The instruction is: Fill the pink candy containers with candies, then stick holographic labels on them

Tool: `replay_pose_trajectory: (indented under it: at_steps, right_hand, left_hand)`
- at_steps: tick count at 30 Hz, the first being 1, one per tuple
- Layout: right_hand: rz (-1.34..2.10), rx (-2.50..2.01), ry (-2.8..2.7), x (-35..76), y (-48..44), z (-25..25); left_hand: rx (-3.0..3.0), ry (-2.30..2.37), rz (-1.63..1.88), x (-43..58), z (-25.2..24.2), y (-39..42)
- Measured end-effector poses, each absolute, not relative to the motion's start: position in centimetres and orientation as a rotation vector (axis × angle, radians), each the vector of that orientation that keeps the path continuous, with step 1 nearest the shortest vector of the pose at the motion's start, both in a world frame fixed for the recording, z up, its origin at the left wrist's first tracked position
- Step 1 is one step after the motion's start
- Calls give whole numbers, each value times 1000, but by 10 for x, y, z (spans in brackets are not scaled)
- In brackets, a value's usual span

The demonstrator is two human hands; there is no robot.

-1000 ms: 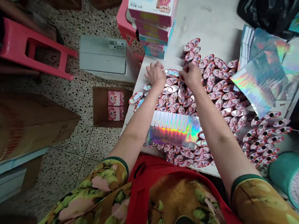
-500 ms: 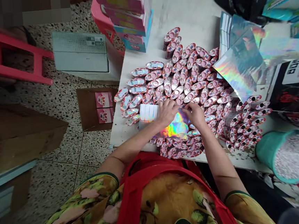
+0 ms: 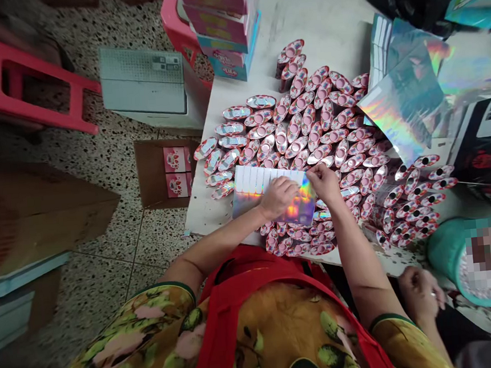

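Observation:
A shiny rainbow-foil sheet with white strips along its far edge lies across the standing containers. My left hand rests on the middle of this sheet, fingers bent and pressed together. What those fingers hold, if anything, is hidden. At the sheet's far right corner, my right hand is closed in a pinch on the edge. Around and under the sheet stand many small oval containers with pink round tops, packed close. Some at the left have silvery tops instead, and a group at the right shows black round spots.
Stacked pink and blue boxes stand at the table's far left corner. More foil sheets lie at right. A teal bucket holds small pale pieces; another person's hand is near it. An open carton sits on the floor.
My left hand has drawn slightly toward me and curled, uncovering more white strips. My right hand still pinches near the sheet's corner. Another person's hands have appeared at the lower right.

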State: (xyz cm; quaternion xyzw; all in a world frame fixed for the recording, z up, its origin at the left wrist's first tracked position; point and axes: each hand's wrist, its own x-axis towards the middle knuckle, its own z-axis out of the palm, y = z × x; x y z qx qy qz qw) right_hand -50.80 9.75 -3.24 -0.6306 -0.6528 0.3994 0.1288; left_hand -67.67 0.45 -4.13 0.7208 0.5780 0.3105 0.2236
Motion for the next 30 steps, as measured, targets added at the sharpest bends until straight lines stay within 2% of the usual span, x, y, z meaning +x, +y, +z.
replay_pose_trajectory:
  at_steps: [4,6,8,12,14,17,22,27,30]
  right_hand:
    - [667,-1779,-2032,-513,95,-19]
    - [604,-1656,-1992,-519,94,-10]
    - [854,-1530,-1918,-528,95,-1]
    - [1603,-1383,-1697,-555,101,4]
    - [1782,-1358,-1589,-569,107,1]
    - [1841,-1357,-1511,-587,121,-5]
    - [1659,-1426,-1821,-614,166,-8]
    - [1200,-1532,-2186,-649,219,-2]
    - [975,-1591,-2291,-665,236,1]
  left_hand:
    - [1273,1651,1201,-694,-16,8]
    - [964,1629,1303,-706,-5,15]
    - [783,1595,1363,-717,2,24]
    - [608,1567,1425,-732,5,38]
    - [558,1558,1430,-736,3,42]
    - [487,1572,1426,-742,-7,48]
    - [478,1881,1400,-760,-29,75]
    - [837,2495,1190,-776,-34,117]
    - [923,2669,1015,-777,-32,133]
